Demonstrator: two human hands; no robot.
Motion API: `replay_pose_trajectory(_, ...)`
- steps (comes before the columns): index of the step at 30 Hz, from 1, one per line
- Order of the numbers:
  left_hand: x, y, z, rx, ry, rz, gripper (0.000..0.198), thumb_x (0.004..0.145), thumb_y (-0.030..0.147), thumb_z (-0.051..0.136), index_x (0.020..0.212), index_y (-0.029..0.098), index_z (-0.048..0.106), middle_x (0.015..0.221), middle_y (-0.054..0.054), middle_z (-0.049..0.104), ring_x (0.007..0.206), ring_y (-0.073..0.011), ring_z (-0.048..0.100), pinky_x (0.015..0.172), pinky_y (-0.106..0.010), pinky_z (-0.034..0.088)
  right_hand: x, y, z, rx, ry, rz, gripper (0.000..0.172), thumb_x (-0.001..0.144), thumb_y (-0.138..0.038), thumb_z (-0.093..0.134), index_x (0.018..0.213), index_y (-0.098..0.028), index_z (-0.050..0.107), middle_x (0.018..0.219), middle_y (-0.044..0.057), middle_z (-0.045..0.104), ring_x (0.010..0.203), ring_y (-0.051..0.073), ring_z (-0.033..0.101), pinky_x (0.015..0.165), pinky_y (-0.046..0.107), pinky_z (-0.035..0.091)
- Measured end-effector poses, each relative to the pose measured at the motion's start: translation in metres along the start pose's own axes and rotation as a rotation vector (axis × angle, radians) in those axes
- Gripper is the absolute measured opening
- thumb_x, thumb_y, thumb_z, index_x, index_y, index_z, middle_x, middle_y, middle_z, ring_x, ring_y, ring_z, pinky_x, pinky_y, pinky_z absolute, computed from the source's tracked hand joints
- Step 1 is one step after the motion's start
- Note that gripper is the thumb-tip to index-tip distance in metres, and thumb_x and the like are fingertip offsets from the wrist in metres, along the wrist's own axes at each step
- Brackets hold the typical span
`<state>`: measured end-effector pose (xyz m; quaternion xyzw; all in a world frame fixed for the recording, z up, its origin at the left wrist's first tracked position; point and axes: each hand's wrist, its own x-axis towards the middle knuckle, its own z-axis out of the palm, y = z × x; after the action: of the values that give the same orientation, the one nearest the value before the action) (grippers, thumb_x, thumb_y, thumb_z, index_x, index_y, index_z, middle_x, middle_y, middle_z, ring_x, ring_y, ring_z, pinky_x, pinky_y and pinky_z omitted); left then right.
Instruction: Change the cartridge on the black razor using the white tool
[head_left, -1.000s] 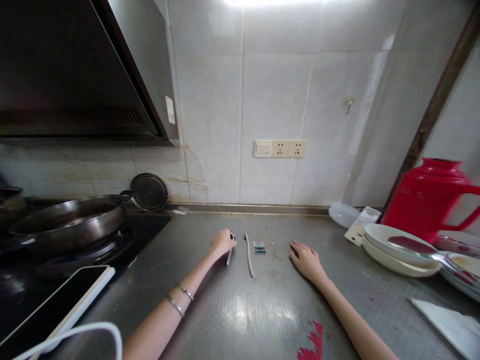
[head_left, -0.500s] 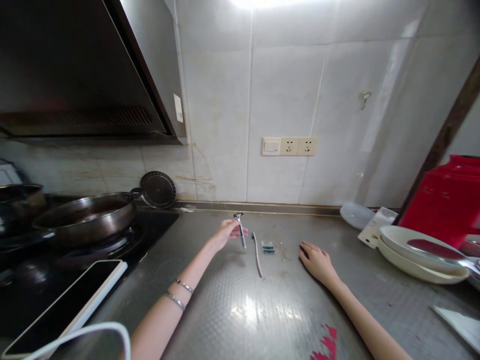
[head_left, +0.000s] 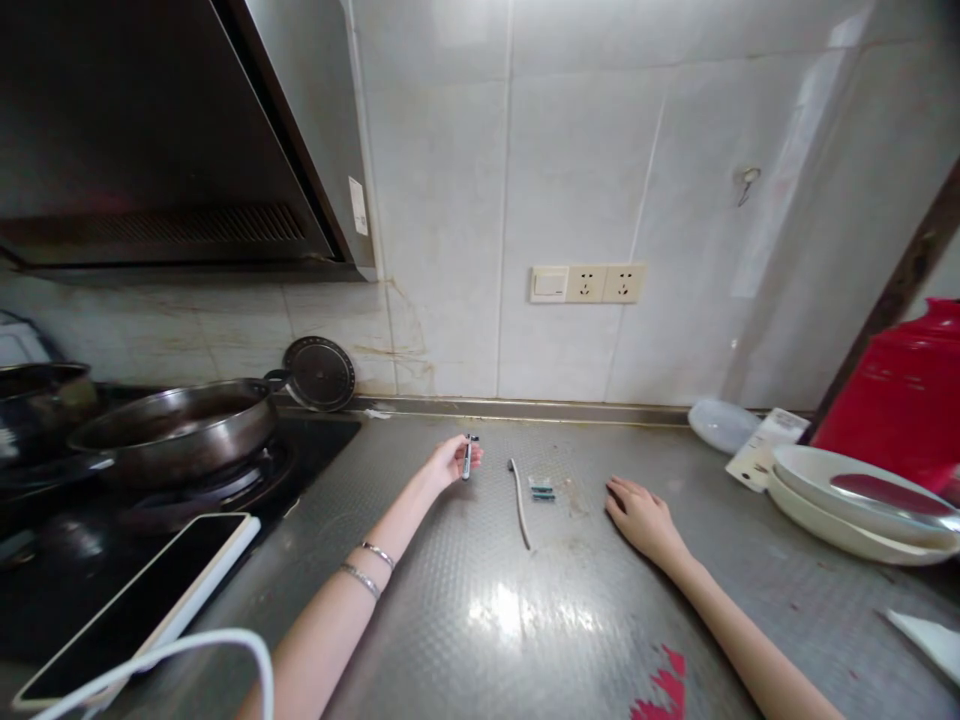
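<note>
My left hand [head_left: 448, 461] is closed on a razor [head_left: 467, 460], held just above the metal counter with its dark head pointing away from me. Two bracelets circle that wrist. To the right of this hand lies a toothbrush-like stick [head_left: 520, 505], pale and thin with a dark tip. Beside it are small teal razor blade cartridges [head_left: 541, 490] in what looks like clear packaging. Flat on the counter to the right rests my right hand [head_left: 643, 515], its fingers stretched out and holding nothing.
At left, a pan [head_left: 180, 425] sits on the stove, with a phone [head_left: 142, 610] and white cable [head_left: 225, 640] in front. On the right stand stacked plates [head_left: 832, 515], a clear bowl [head_left: 724, 427], a white box [head_left: 765, 450] and a red container [head_left: 892, 390].
My left hand has turned the razor, which now looks shorter and more end-on. The camera view has shifted slightly. My right hand stays resting on the counter.
</note>
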<state>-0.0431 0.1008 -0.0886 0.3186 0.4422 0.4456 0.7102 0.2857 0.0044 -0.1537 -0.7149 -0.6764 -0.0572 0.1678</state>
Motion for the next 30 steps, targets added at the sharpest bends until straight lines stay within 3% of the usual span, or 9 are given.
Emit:
replay_pose_trajectory(4, 0.007, 0.010, -0.004, 0.038, -0.018, -0.087, 0.017, 0.081, 0.020, 0.044, 0.075, 0.011, 0.057, 0.049, 0.000, 0.055, 0.030, -0.0055, 0.041, 0.030, -0.015, 0.031, 0.000, -0.001, -0.001, -0.002, -0.005, -0.002, 0.042, 0.084, -0.029, 0.035, 0.116, -0.016, 0.059, 0.129, 0.010, 0.053, 0.120, 0.025, 0.045, 0.098, 0.044, 0.030)
replay_pose_trajectory(8, 0.009, 0.017, -0.007, 0.074, -0.033, -0.145, 0.030, 0.085, 0.034, 0.039, 0.076, 0.011, 0.056, 0.042, 0.005, 0.044, 0.027, -0.0033, 0.029, 0.028, -0.013, 0.017, 0.000, -0.001, -0.001, -0.010, -0.005, -0.004, 0.042, 0.084, -0.030, 0.034, 0.115, -0.016, 0.059, 0.129, 0.011, 0.053, 0.120, 0.024, 0.045, 0.098, 0.043, 0.030)
replay_pose_trajectory(15, 0.009, 0.011, -0.008, 0.103, -0.008, -0.246, 0.034, 0.089, 0.039, 0.037, 0.069, 0.014, 0.049, 0.039, 0.009, 0.032, 0.027, -0.0022, 0.021, 0.030, -0.012, 0.010, 0.000, -0.001, -0.002, 0.007, -0.015, 0.008, 0.041, 0.084, -0.029, 0.035, 0.115, -0.017, 0.059, 0.129, 0.011, 0.053, 0.120, 0.025, 0.044, 0.098, 0.046, 0.029)
replay_pose_trajectory(30, 0.004, -0.003, -0.004, 0.137, 0.052, -0.227, 0.038, 0.093, 0.037, 0.031, 0.061, 0.016, 0.039, 0.039, 0.011, 0.024, 0.026, -0.0008, 0.017, 0.032, -0.012, 0.008, 0.000, -0.002, -0.003, 0.030, -0.017, 0.012, 0.040, 0.084, -0.028, 0.036, 0.114, -0.018, 0.060, 0.129, 0.011, 0.052, 0.120, 0.025, 0.044, 0.098, 0.045, 0.029)
